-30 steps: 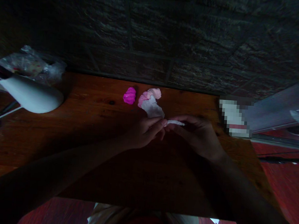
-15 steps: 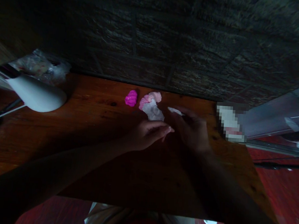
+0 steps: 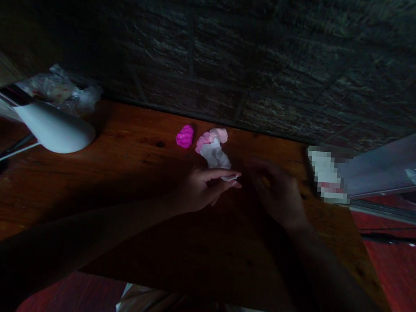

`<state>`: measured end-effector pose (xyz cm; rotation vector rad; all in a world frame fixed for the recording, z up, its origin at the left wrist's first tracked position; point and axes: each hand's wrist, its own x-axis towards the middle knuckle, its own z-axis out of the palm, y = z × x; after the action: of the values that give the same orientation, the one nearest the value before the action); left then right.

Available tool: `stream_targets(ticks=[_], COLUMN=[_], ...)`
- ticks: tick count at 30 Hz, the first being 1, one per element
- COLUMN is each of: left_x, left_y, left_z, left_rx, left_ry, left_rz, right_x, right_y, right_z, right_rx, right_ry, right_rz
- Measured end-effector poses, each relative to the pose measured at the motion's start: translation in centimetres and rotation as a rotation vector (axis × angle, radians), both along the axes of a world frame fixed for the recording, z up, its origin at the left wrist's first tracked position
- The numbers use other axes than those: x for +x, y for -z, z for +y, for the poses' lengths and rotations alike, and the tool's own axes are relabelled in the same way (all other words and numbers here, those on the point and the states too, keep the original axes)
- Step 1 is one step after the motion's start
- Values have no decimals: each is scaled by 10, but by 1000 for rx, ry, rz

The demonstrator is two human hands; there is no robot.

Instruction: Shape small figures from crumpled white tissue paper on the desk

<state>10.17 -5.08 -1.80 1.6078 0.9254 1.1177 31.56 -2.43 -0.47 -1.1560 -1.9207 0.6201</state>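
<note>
My left hand (image 3: 206, 186) pinches a small piece of white clay (image 3: 229, 177) between its thumb and fingers, above the wooden table. Just to the right, my right hand (image 3: 278, 192) is curled, thumb and forefinger bent into a loop; anything at its dark fingertips is too dim to see. Beyond the left hand lies a lump of soft white clay (image 3: 215, 154), touching a light pink lump (image 3: 204, 141) and a peach-pink lump (image 3: 221, 135). A bright magenta lump (image 3: 184, 137) sits apart on their left.
The wooden table (image 3: 134, 136) runs up against a dark stone-patterned wall (image 3: 215, 56). At left stand a white, rounded appliance (image 3: 58, 129) with a cord and a crumpled clear plastic bag (image 3: 80, 95). A blurred-out pale object (image 3: 327, 176) lies near the right edge.
The white piece that showed at my right fingertips is gone from there, and white clay now shows in my left pinch. My right fingers have curled in. The view has shifted slightly.
</note>
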Motion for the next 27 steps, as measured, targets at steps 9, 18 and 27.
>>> stream_targets(ticks=[9,18,27], left_x=[-2,-2,5], left_y=[-9,-5,-13], left_z=[0,8,18], left_rx=[7,-297,-479], left_ry=[50,171,109], left_rz=[150,-16,-271], right_x=[-9,-12,-10], right_y=[-15,-9,-21], right_z=[-15,-13,-11], right_rx=[71,79,351], right_ry=[-273,-104,-198], right_rz=[125,120,130])
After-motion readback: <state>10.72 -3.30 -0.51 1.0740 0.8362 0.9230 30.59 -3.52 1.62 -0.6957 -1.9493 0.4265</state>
